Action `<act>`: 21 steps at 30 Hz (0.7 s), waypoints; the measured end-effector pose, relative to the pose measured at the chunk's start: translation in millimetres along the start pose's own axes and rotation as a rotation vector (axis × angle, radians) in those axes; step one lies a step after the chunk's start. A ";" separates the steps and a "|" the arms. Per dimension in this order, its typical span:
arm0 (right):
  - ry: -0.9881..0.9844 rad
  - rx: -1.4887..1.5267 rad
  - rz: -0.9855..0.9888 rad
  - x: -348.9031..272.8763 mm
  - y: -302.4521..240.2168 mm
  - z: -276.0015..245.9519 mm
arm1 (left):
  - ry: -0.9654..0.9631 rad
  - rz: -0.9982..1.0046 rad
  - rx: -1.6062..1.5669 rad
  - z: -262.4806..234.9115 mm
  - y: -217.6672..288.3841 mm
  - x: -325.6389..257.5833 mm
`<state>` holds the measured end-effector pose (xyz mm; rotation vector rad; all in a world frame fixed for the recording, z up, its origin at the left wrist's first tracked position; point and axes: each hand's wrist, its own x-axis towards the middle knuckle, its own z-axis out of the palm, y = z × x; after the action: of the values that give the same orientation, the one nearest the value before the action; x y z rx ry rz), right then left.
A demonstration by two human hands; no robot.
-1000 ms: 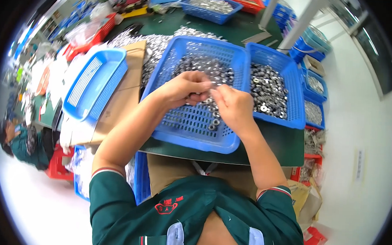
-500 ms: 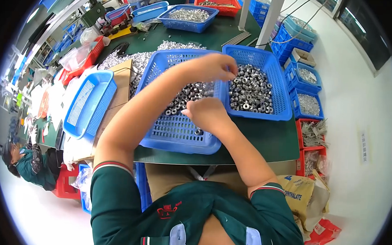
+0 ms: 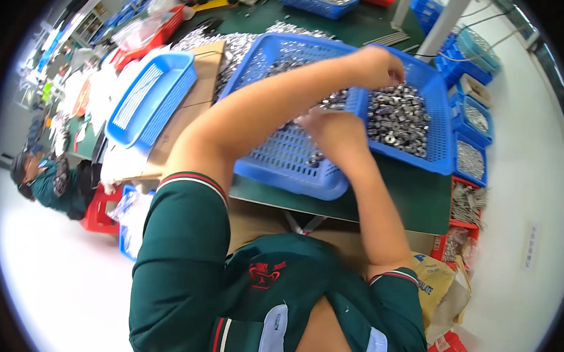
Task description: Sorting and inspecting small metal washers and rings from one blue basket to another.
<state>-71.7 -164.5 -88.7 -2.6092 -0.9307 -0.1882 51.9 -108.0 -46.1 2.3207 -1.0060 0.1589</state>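
Two blue perforated plastic baskets stand side by side on the green table. The left basket [image 3: 276, 157] has small ring-shaped metal parts at its far end and a few near its front corner. In the right basket [image 3: 444, 142] lies a heap of shiny metal rings [image 3: 398, 115]. My left hand [image 3: 378, 67] reaches across and hangs over the right basket's far left part, its fingers curled together; whatever they may hold is hidden. My right hand [image 3: 337, 134] is low over the left basket's right side, beside the metal parts, with its fingertips blurred.
Loose silvery parts [image 3: 240, 51] are heaped behind the left basket. An unfilled blue basket [image 3: 150, 98] sits on cardboard [image 3: 204, 78] to the left. Stacked blue crates [image 3: 471, 156] stand at the right, near a metal post [image 3: 444, 26]. A seated person [image 3: 49, 178] is at far left.
The whole view has shifted, so the table and baskets appear higher and farther right. My left hand has moved a little farther over the right basket; my right hand stays over the left one.
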 end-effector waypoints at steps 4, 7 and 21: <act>0.294 0.441 0.082 -1.2 1.7 -2.8 | 0.273 -0.194 0.168 -63.4 -6.3 -87.8; 0.256 0.408 0.068 -0.5 -2.2 -3.3 | -0.048 -0.320 0.261 -62.7 -19.9 -153.8; 0.206 0.400 0.053 -1.5 -4.8 0.3 | -0.336 -0.626 0.283 -24.5 -22.0 -215.0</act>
<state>-75.9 -161.8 -87.9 -2.1967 -0.7390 -0.2258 -81.5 52.3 -107.9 2.8685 -0.3680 -0.3723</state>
